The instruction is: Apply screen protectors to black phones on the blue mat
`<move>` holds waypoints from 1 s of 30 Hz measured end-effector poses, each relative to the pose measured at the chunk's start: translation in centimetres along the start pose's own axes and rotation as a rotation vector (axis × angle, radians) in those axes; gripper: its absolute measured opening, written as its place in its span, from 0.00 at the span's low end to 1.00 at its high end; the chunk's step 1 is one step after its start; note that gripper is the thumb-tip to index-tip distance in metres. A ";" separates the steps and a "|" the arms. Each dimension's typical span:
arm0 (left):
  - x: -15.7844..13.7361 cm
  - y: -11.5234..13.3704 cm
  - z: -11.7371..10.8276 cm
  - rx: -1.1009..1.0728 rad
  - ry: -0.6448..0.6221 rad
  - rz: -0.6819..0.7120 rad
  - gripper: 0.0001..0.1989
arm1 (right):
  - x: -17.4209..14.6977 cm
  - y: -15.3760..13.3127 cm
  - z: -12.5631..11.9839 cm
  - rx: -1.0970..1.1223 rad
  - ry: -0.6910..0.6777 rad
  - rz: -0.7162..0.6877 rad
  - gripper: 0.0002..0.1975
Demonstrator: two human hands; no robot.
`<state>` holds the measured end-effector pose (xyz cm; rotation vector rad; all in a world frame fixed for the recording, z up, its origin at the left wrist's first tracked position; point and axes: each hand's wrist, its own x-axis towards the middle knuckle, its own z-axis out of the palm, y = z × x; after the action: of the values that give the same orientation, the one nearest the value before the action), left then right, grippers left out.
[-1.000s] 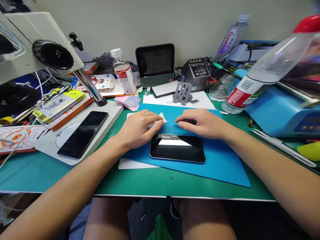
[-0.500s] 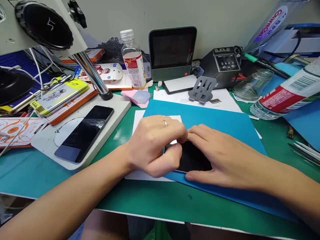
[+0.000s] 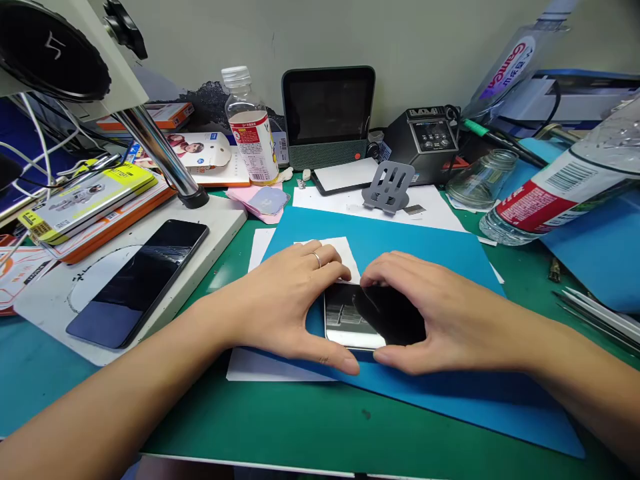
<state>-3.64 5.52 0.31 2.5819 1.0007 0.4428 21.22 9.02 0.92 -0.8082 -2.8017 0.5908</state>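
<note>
A smartphone [image 3: 347, 323] with a dark, glossy screen lies face up on the blue mat [image 3: 425, 240], with reflections on its left part. My right hand [image 3: 445, 313] spans its right part, thumb at the near edge and fingertips at the far edge. Around the left end curves my left hand [image 3: 280, 303], a ring on one finger. Its thumb and fingers are spread apart, fingertips close to the phone's far edge; whether they touch it I cannot tell. A white sheet [image 3: 345, 250] lies just behind the phone.
To the left a second phone [image 3: 140, 280] rests on the white base [image 3: 220, 227] of a stand with a metal post. Behind are a drink bottle [image 3: 253, 133], a smart display [image 3: 327, 107] and a grey phone holder [image 3: 389, 187]. A large water bottle [image 3: 545, 193] leans at right.
My left hand has opened from a curled pinch and lowered to the phone's left end, uncovering more screen. The right hand remains at the phone. The camera view has shifted slightly.
</note>
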 end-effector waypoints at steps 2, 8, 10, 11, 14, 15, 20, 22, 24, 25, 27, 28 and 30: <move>-0.1 -0.1 0.0 0.033 0.009 -0.030 0.39 | 0.0 0.0 -0.2 0.013 -0.006 0.018 0.24; -0.1 -0.2 -0.1 0.044 0.024 -0.022 0.40 | -0.1 0.2 -0.8 0.054 0.003 0.044 0.23; 0.0 -0.2 -0.2 0.028 0.035 -0.021 0.39 | -0.1 0.3 -0.9 0.068 0.021 0.043 0.24; 0.0 -0.1 -0.2 0.016 0.039 -0.026 0.39 | -0.1 0.4 -0.9 0.074 0.028 0.043 0.24; 0.0 -0.1 -0.2 -0.015 0.050 -0.040 0.37 | -0.2 0.6 -1.0 0.086 0.049 0.034 0.25; 0.1 0.0 -0.2 -0.024 0.052 -0.044 0.36 | -0.3 0.6 -1.0 0.091 0.061 0.026 0.25; 0.0 -0.1 0.0 -0.095 0.071 -0.068 0.37 | -0.4 0.7 -1.0 0.099 0.124 -0.021 0.27; 0.0 0.0 0.0 -0.120 0.094 -0.071 0.36 | -0.4 0.7 -1.0 0.093 0.148 -0.040 0.28; -0.1 0.1 0.0 -0.134 0.123 -0.057 0.34 | -0.3 0.7 -1.0 0.083 0.168 -0.061 0.28; -0.1 0.1 0.1 -0.137 0.136 -0.047 0.32 | -0.3 0.7 -0.9 0.075 0.173 -0.071 0.29; 0.0 0.2 0.2 -0.134 0.162 -0.035 0.31 | -0.2 0.6 -0.9 0.062 0.177 -0.090 0.32; 0.0 0.2 0.2 -0.131 0.174 -0.033 0.31 | -0.2 0.5 -0.8 0.058 0.179 -0.096 0.33; 0.1 0.2 0.3 -0.127 0.187 -0.033 0.30 | -0.2 0.4 -0.8 0.059 0.180 -0.105 0.35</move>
<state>-3.29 5.36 0.12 2.4418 1.0379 0.7259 21.82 9.47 1.47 -0.6626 -2.6310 0.5514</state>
